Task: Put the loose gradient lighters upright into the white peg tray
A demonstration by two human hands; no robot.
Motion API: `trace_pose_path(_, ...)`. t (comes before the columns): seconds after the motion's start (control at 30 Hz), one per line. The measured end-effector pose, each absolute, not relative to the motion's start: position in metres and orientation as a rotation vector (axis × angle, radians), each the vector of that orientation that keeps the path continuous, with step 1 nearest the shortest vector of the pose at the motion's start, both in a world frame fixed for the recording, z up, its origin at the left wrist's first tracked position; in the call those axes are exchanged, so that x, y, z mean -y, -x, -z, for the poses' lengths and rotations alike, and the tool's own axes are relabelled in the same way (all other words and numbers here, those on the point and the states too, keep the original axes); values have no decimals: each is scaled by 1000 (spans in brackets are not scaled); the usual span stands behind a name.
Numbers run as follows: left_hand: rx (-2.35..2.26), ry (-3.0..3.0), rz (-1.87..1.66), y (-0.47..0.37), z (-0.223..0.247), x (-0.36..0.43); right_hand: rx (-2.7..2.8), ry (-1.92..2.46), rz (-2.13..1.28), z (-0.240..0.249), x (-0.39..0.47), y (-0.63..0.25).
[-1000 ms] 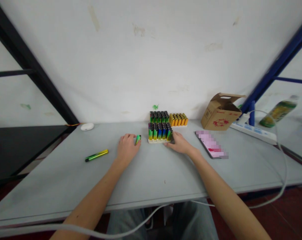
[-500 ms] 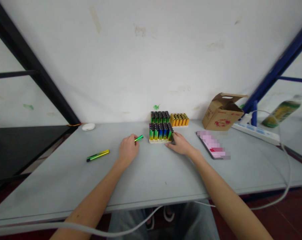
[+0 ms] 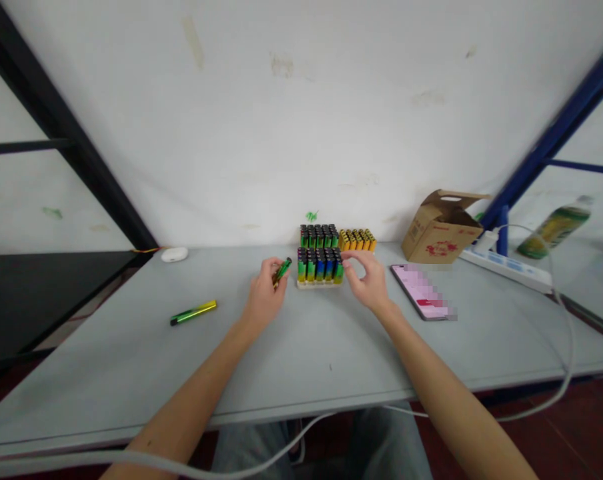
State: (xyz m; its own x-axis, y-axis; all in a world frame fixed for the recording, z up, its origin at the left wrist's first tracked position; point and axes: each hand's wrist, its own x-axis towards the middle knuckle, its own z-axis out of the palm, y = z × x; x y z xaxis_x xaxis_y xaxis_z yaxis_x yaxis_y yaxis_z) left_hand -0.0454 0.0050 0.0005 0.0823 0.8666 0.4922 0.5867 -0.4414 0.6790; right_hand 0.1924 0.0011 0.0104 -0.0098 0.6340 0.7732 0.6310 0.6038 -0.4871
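Observation:
My left hand point(image 3: 267, 293) is closed around a green battery point(image 3: 282, 268) with a dark end, held tilted just left of the racked batteries. My right hand point(image 3: 366, 279) has its thumb and forefinger pinched at the upper right corner of the front block of batteries point(image 3: 320, 268), at a corner battery; the fingertips partly hide the contact. These batteries stand upright in rows on a white tray point(image 3: 320, 286), green-yellow and blue with dark tops. Behind them is a second dark-and-green block point(image 3: 319, 236), and beside that a yellow block of batteries point(image 3: 357, 240).
A green-yellow cylinder point(image 3: 194, 313) with a black end lies at the left of the table point(image 3: 301, 360). A white case point(image 3: 174, 255) is near the wall. On the right are a phone point(image 3: 421, 292), an open carton point(image 3: 444, 233), a power strip point(image 3: 516, 267) and a bottle point(image 3: 556, 227).
My left hand has lifted and turned, tipping the battery upward nearer the rack. My right hand has risen from the rack's lower right side to its top corner, thumb and forefinger now pinched.

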Motion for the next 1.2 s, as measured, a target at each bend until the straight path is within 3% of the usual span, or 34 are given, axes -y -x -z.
trace_pose_path(0.27,-1294,-2346,-1124,36,2,6,1835,949,-180,-3,21,-146)
trace_pose_path(0.57,-1174,-2322,-916,28,3,15,1628,916,-510,2,16,-138)
trace_pose_path(0.7,-1121,-2056,-987,23,-1,16,1537,888,-699,1,12,-139)
trace_pose_path(0.93,-679,-1335,-727,21,-16,20,1552,799,-870,-11,12,-150)
trace_pose_path(1.2,-535,-1144,-617,22,-11,21,1627,787,-1019,-17,17,-151)
